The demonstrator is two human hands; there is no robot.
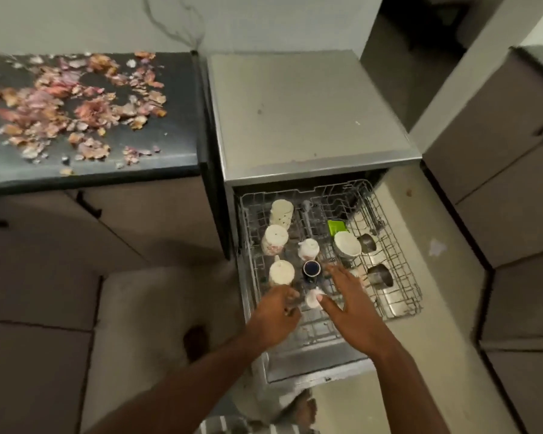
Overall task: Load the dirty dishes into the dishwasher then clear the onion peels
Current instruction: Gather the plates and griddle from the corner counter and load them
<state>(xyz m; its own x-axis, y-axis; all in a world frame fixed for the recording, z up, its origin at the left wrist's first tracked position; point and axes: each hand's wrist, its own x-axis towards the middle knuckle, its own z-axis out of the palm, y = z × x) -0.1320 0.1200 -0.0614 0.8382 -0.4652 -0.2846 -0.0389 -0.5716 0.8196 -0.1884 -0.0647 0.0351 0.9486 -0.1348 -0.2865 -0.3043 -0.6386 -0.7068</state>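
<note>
Over the pulled-out grey wire dishwasher rack, both hands are reaching among upturned cups.

The left hand is curling loosely beside a cream ceramic mug; fingertips are blurred, so whether it is gripping anything cannot be told. The right hand is lying spread, fingers apart, grasping nothing, its thumb touching a small white cup that is partly hidden. A dark blue cup is sitting just beyond. Two steel cups are lying at the rack's right. Pink-brown onion peels are littering the black countertop, cut off at the left edge.
</note>
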